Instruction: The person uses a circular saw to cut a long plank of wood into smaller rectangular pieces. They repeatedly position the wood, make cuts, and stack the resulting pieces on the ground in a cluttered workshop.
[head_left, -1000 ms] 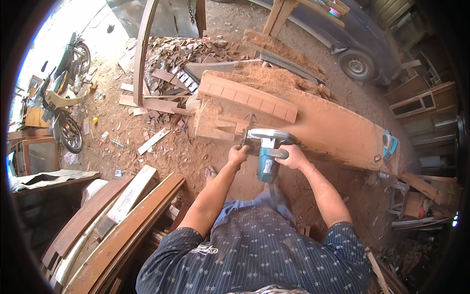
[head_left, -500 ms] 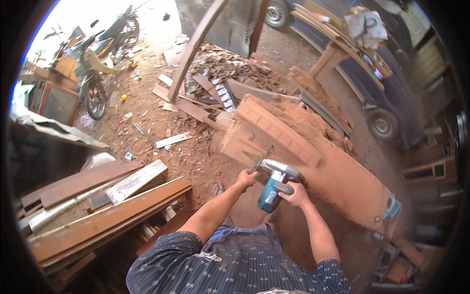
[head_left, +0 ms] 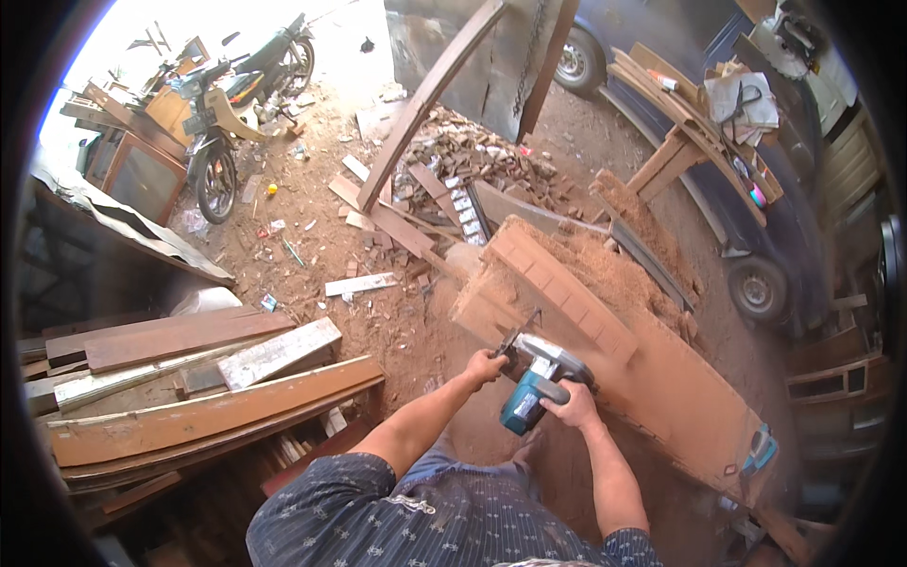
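A person in a dark patterned shirt is gripping a teal-and-silver power tool just below and right of the frame's centre, at the near edge of a dusty wooden worktop. The fingers of the right hand are closing around its handle, while those of the left hand are curling tightly at the dark front end, their exact hold too small to tell. Whether the tool is resting on the wood is not clear. Its bulky motor housing is suggesting a heavy, rigid load, best held by the handle and front end, clear of any blade; the dust may be making grips slippery. A notched board is lying along the worktop beside heaped sawdust. A second teal tool is sitting at lower right, and a motorbike is standing at upper left.
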`<action>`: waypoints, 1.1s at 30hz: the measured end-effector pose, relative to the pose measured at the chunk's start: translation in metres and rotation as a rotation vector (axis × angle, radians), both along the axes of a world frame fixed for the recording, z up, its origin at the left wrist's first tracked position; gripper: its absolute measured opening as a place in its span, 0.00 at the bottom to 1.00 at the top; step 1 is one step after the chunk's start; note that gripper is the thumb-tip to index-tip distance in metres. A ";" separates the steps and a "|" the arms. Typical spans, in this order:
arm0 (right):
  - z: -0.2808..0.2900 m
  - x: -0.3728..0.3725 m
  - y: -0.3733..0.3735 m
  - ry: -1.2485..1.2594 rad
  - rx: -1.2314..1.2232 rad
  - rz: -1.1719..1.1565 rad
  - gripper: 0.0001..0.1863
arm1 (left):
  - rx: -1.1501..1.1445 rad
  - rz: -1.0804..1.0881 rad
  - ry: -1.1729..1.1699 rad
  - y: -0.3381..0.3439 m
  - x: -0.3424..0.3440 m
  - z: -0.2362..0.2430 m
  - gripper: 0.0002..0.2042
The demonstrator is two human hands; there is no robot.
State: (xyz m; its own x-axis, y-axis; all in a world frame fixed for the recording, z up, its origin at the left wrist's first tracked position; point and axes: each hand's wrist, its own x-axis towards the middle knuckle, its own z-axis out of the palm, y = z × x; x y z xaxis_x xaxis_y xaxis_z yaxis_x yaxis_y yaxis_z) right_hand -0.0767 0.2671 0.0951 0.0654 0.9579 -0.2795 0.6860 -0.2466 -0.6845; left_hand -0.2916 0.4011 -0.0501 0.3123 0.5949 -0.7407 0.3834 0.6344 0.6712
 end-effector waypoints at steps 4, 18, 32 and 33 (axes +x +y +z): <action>-0.013 -0.006 0.006 0.035 0.029 0.000 0.21 | 0.016 -0.018 0.023 0.012 -0.008 -0.011 0.21; -0.019 -0.050 0.054 0.082 -0.001 0.042 0.23 | 0.040 0.021 0.073 0.057 -0.051 -0.031 0.17; -0.018 -0.067 0.085 0.225 0.094 0.017 0.24 | 0.173 0.116 0.213 0.093 -0.081 0.019 0.19; -0.015 -0.068 0.089 0.311 0.059 -0.021 0.23 | 0.240 0.077 0.232 0.100 -0.089 0.049 0.20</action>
